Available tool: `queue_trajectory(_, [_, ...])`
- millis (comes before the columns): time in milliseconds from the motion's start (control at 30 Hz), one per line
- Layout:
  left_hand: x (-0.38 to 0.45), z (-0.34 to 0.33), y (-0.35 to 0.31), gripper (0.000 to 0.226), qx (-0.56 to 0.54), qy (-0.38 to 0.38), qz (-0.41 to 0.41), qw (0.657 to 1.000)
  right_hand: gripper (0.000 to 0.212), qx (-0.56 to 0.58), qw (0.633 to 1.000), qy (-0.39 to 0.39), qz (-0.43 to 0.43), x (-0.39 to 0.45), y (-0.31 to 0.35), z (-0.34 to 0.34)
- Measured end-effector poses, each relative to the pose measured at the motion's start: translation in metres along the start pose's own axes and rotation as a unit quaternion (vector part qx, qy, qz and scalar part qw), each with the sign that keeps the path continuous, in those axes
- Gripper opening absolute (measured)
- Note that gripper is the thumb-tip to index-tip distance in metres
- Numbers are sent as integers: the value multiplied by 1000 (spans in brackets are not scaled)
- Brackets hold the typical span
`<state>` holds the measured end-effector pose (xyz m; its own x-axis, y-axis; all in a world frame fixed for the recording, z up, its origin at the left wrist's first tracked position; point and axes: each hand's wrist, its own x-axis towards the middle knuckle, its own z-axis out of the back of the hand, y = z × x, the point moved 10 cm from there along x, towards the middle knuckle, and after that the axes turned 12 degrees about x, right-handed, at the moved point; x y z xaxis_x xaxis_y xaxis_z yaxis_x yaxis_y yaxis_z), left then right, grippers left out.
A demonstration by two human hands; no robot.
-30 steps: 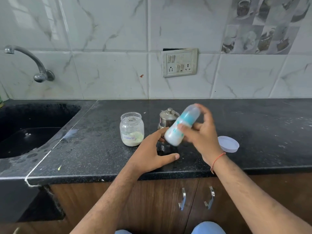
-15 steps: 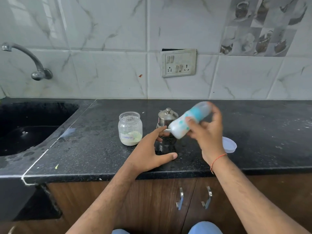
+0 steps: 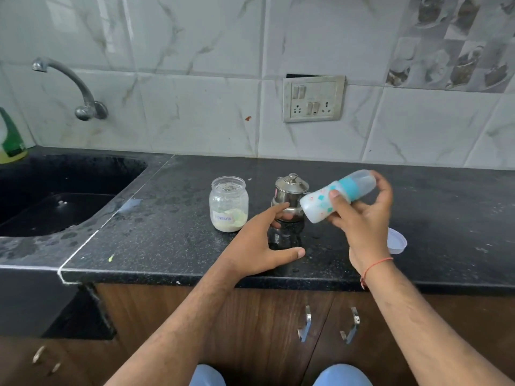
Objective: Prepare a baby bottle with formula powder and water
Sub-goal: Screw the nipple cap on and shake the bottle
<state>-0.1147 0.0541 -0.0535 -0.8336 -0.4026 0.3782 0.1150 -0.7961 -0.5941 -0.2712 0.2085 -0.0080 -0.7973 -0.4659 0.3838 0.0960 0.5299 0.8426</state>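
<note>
At the bottom edge of the frame two light-blue knees show, and above them the wooden cabinet doors [image 3: 278,324] with metal handles under the black bench [image 3: 167,240]. Both forearms reach up from the lower corners. The left hand [image 3: 259,246], in the centre of the frame, lies released over the front part of the bench, fingers spread, the forefinger stretched toward the steel pot [image 3: 289,196] and the thumb pointing right; whether the fingertips touch the pot cannot be told. The right hand [image 3: 362,218], right of centre with a red thread at its wrist, grasps the baby bottle [image 3: 334,196], thumb on the near side and fingers curled behind it. The bottle is held in the air on its side, its capped end toward the upper right, its base just in front of the pot. A white lid [image 3: 397,240] lies on the bench, partly hidden behind the right wrist. Left of the pot stands an open glass jar [image 3: 229,203] with pale powder at the bottom. Farther off, the dark sink [image 3: 55,201] fills the left, a tap [image 3: 80,90] above it and a switchboard [image 3: 313,98] on the tiled wall.
</note>
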Motion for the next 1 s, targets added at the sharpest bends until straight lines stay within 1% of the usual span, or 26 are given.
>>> queue_trajectory(33, [0, 0, 0, 104, -1, -1, 0, 1000, 71, -19, 1000, 22, -2, 1, 0, -5])
queue_trajectory(100, [-1, -1, -1, 104, -1, 1, 1, 1000, 76, -103, 989, 109, -9, -5, -6, -23])
queue_trajectory(133, [-1, -1, -1, 104, 1, 2, 0, 1000, 76, -103, 990, 102, -7, -6, -7, -22])
queue_trajectory(200, [0, 0, -1, 104, 4, 1, -2, 1000, 72, -40, 999, 14, 7, -2, -3, -3])
queue_trajectory(233, [1, 0, -1, 104, 3, -2, -4, 1000, 72, -35, 999, 15, 11, -1, -2, -3])
queue_trajectory(300, [0, -1, -1, 103, -1, -3, -4, 1000, 76, -111, 989, 98, 11, -5, -3, -23])
queue_trajectory(333, [0, -1, -1, 103, -2, -2, -4, 1000, 77, -132, 984, 119, 9, -8, -7, -27])
queue_trajectory(367, [0, -1, -1, 103, -2, -2, -4, 1000, 76, -111, 990, 90, 11, -8, -7, -22])
queue_trajectory(400, [0, -1, 0, 103, 0, -3, -5, 1000, 74, -62, 997, 36, 12, -5, -5, -10])
queue_trajectory(433, [1, -1, 0, 103, -1, -5, -5, 1000, 73, -28, 1000, 1, 9, -3, -4, -1])
queue_trajectory(467, [1, 0, 0, 103, -2, -7, -5, 1000, 73, -29, 1000, 7, 9, -2, -2, -3])
queue_trajectory(533, [0, -1, -2, 102, -5, -6, -7, 1000, 77, -128, 987, 101, 0, -4, -4, -22])
queue_trajectory(567, [0, -1, -2, 103, -6, -4, -7, 1000, 77, -140, 984, 112, -1, -6, -6, -24])
queue_trajectory(633, [1, -1, -1, 104, -5, -2, -3, 1000, 71, -55, 998, 30, 1, -3, -2, -8])
queue_trajectory(667, [1, 0, 0, 104, -5, -2, -2, 1000, 70, -25, 1000, 9, 0, -1, -1, -3])
queue_trajectory(700, [0, 0, 0, 104, -4, -3, -2, 1000, 71, -33, 999, 22, 4, -1, 1, -7])
queue_trajectory(767, [0, -1, 0, 104, 0, 0, -3, 1000, 77, -130, 985, 111, -6, -5, -5, -22])
queue_trajectory(800, [0, -1, -1, 104, 3, 2, -4, 1000, 78, -156, 979, 134, -11, -8, -8, -24])
queue_trajectory(900, [0, -2, 1, 104, 0, 2, 0, 1000, 79, -161, 978, 132, -3, -7, 0, -18])
queue_trajectory(1000, [1, -2, 3, 104, -6, 4, 4, 1000, 79, -235, 960, 153, 13, 0, 13, -15])
